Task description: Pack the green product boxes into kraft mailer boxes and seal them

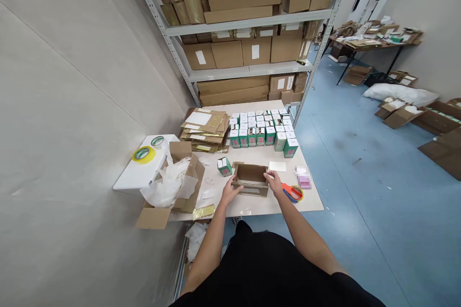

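An open cardboard box (pixel 254 191) stands on the table in front of me, its inside bare. My left hand (pixel 230 190) grips its left end, thumb along the near side and fingers at the corner. At the right end, my right hand (pixel 272 182) pinches the box's upper edge. Just behind the left corner is a single small green and white carton (pixel 224 167). Several rows of like cartons (pixel 256 137) stand farther back. Red-handled scissors (pixel 292 192) lie close to my right hand, beside a roll of tape.
Flattened cardboard (pixel 205 127) is stacked at the back left. A larger open box with white paper (pixel 173 180) stands at the left, near tape rolls (pixel 144 154) on a white surface. Shelving (pixel 248 71) full of boxes rises behind the table (pixel 288 204).
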The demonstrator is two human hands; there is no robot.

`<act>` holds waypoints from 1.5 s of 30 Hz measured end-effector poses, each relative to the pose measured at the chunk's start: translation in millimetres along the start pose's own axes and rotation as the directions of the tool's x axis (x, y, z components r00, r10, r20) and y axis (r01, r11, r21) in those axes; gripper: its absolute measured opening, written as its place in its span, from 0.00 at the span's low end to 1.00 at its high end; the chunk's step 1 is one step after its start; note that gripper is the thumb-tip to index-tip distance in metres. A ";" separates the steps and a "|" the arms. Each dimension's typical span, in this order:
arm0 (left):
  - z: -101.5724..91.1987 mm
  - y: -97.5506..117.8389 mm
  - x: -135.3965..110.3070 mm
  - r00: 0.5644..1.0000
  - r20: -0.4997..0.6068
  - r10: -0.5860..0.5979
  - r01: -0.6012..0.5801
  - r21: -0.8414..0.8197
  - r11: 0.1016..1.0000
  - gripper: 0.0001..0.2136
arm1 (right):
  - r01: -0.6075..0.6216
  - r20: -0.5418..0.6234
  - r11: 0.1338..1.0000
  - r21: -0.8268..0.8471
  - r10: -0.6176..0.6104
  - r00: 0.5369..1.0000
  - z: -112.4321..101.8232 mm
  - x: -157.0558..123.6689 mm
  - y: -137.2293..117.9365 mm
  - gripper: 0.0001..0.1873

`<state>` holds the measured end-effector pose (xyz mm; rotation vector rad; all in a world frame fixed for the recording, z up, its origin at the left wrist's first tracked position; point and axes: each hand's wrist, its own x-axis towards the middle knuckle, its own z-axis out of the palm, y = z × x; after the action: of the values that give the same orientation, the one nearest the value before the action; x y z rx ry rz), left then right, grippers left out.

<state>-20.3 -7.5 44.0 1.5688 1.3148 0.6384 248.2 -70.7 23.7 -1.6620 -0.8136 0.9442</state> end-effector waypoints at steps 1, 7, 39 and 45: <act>-1.1 -1.8 -0.8 1.000 0.005 0.010 -0.010 0.025 1.000 0.33 | 0.007 0.003 1.000 -0.003 -0.007 1.000 1.4 1.3 -0.8 0.34; -3.2 -3.8 -0.3 1.000 0.001 0.032 -0.031 0.146 0.989 0.17 | -0.090 0.105 0.996 -0.006 0.090 0.990 -6.2 -0.2 -1.2 0.28; 17.8 37.1 22.6 0.986 0.102 -0.133 0.021 0.713 0.701 0.24 | 0.052 -0.018 0.763 -0.644 -0.083 0.996 12.8 -23.3 27.9 0.26; 19.7 44.5 26.2 0.970 0.115 -0.216 0.069 0.720 0.691 0.28 | 0.140 0.073 0.859 -0.492 -0.120 0.990 -4.3 -17.6 34.3 0.29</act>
<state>23.5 12.2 71.2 2.0436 1.6170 -0.1822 246.2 -96.7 -5.1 -1.9971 -1.2615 0.7069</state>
